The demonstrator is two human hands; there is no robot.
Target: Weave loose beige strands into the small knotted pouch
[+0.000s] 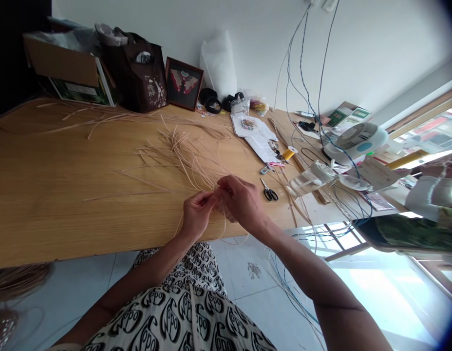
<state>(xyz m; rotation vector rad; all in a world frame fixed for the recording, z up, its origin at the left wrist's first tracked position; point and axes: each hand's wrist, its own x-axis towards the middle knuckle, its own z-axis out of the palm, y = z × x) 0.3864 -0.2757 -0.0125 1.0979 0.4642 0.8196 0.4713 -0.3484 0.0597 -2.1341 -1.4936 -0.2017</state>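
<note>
My left hand [197, 214] and my right hand [240, 200] meet at the table's front edge, pinching a small woven piece of pale cane [223, 207] between them. Its shape is mostly hidden by my fingers. Long strands of cane [185, 156] fan out from my hands across the wooden table [83, 195], and some hang below the edge. Black-handled scissors [270, 192] lie just beyond my right hand, not touching it.
Loose cane strips [102, 117] lie toward the back left. Papers [260, 146], a yellow thread spool [289, 153], a glass jar [310, 178] and tangled blue wires [343, 187] sit to the right. A cardboard box [68, 73] and dark bag [136, 73] stand at the back.
</note>
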